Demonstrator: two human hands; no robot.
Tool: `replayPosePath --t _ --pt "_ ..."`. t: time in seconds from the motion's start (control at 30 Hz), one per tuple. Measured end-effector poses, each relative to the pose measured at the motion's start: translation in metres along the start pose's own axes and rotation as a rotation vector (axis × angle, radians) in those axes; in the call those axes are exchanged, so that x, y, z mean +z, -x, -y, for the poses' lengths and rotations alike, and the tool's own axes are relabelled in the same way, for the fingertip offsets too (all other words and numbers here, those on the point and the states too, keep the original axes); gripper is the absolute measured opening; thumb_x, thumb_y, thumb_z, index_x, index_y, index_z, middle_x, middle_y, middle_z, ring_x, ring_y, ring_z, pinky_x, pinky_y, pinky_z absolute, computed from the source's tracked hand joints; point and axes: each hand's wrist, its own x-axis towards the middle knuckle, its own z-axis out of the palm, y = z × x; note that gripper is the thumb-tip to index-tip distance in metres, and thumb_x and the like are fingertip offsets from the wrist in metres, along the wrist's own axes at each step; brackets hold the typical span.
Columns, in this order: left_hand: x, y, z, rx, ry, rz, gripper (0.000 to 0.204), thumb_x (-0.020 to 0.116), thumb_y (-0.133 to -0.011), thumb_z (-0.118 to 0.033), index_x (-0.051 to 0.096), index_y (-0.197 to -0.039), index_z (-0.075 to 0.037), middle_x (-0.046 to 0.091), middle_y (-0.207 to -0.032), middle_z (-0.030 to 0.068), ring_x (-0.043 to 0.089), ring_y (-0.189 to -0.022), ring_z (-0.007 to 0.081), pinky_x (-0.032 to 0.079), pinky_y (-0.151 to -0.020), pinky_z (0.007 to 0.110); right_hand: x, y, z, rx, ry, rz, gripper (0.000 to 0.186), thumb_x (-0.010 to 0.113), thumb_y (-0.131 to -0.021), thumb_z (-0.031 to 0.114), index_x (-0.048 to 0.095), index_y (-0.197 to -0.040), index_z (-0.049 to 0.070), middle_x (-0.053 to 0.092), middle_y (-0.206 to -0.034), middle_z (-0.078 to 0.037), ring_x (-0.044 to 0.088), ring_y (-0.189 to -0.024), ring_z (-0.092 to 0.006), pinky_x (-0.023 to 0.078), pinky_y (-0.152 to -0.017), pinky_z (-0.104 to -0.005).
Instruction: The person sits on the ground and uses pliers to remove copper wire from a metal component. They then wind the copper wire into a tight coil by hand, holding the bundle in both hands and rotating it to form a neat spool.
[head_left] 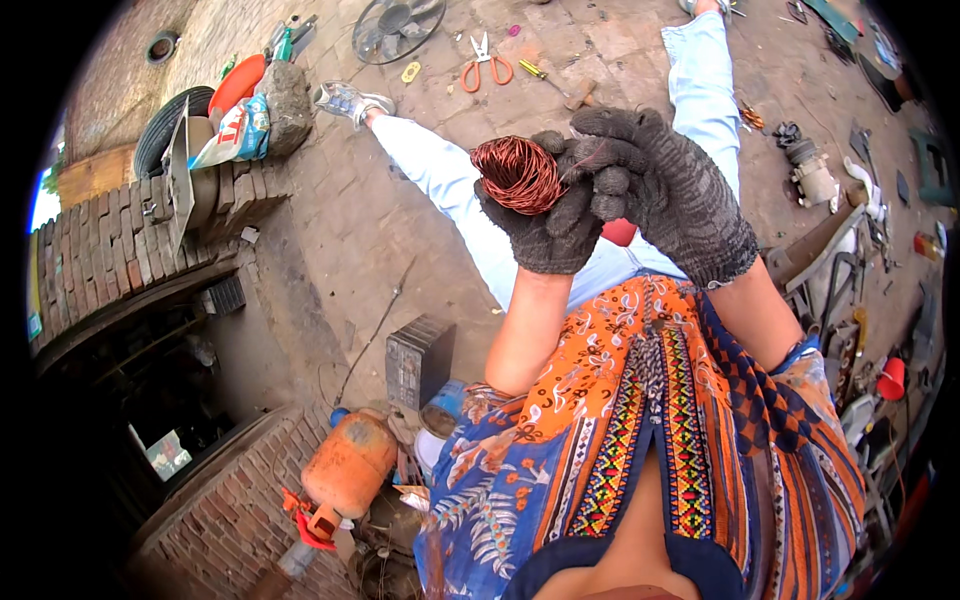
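- Gloved fingers closed round a coil of copper wire (518, 175): the left hand (545, 225), in a dark knitted glove, cupped the reddish bundle from below and behind, fingers curled against it.
- Just beside it, the right hand (665, 190), gloved the same way, had its fingertips pressed together on what looked like a loose strand at the coil's right edge, though the wire there was too fine to be sure of.
- The coil was held up in the air in front of the person's chest, above the outstretched legs in pale jeans (450, 185), well clear of the paved ground (350, 230).
- By my judgement the work in hand was winding or tidying the wire end on the bundle; the next move would call for a steady hold with the left and a firm pull from the right to keep the turns tight.
- Orange-handled scissors (486, 66) and a screwdriver (545, 77) lay on the paving beyond the feet.
- A white, red and blue printed bag (232, 133) leaned on the brick wall (110, 250) at far left, beside a tyre (165, 125).
- An orange gas cylinder (350, 462) lay at lower left, near a dark boxy block (418, 360).
- A small red cup (891, 379) sat among the clutter at right.
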Motion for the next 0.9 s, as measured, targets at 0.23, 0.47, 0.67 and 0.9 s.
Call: replayPosePath --t 0.23,0.47,0.67,0.9 --pt "-0.001 -0.005 -0.003 0.117 -0.158 -0.144 0.077 0.049 -0.082 -0.068 0.053 -0.123 -0.003 0.065 -0.100 0.0156 0.061 -0.073 0.0238 0.054 -0.066 0.039 0.028 0.012 -0.009 -0.061 0.378 -0.200 0.029 0.054 -0.096 0.020 0.060 -0.116 0.001 0.068 -0.097 -0.005 0.061 -0.074 -0.0076 0.051 -0.068 -0.0220" --pt "-0.017 -0.004 -0.011 -0.032 0.013 0.032 0.076 0.054 -0.080 -0.065 0.052 -0.124 -0.003 0.061 -0.110 0.0146 0.061 -0.097 0.0278 0.051 -0.087 0.041 0.035 0.015 -0.018 0.128 0.014 -0.147 0.033 0.051 -0.098 0.031 0.061 -0.113 0.004 0.065 -0.082 0.000 0.051 -0.055 -0.0065 0.040 -0.048 -0.0206" --pt "-0.014 0.001 -0.003 0.104 -0.325 -0.190 0.075 0.059 -0.079 -0.062 0.051 -0.127 -0.005 0.060 -0.114 0.0147 0.060 -0.100 0.0285 0.051 -0.089 0.042 0.033 0.014 -0.025 0.079 -0.048 -0.144 0.028 0.056 -0.095 0.022 0.062 -0.113 0.001 0.069 -0.092 -0.009 0.066 -0.078 -0.0144 0.055 -0.065 -0.0252" --pt "-0.044 0.004 -0.012 0.138 -0.350 -0.200 0.078 0.061 -0.078 -0.064 0.049 -0.130 -0.007 0.058 -0.119 0.0142 0.058 -0.104 0.0277 0.049 -0.091 0.041 0.023 0.017 -0.030 0.104 -0.082 -0.079 0.028 0.056 -0.095 0.020 0.061 -0.116 0.002 0.068 -0.097 -0.010 0.066 -0.080 -0.0149 0.056 -0.069 -0.0260"
